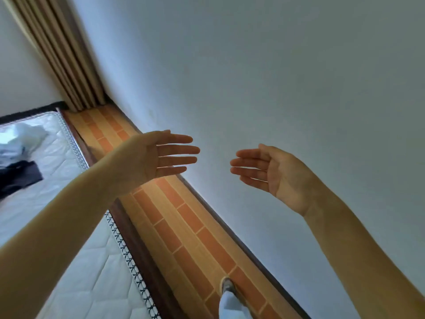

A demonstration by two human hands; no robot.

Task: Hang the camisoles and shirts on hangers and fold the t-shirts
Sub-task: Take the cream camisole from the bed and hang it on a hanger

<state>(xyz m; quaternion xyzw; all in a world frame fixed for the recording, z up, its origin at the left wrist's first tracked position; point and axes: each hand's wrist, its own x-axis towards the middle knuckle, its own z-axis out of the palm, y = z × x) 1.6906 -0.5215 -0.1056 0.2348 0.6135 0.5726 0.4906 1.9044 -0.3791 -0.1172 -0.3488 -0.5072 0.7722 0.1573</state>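
My left hand (158, 155) and my right hand (271, 171) are both raised in front of a pale wall, palms toward me, fingers straight and pointing at each other with a gap between them. Neither holds anything. At the far left, a dark garment (20, 174) and a crumpled white garment (19, 140) lie on a white quilted mattress (76, 261), well away from both hands. No hangers are in view.
A narrow strip of orange brick-pattern floor (184, 226) runs between the mattress and the wall (276, 77). A beige curtain (57, 54) hangs in the corner at upper left. My foot in a shoe (227, 286) stands on the floor at the bottom.
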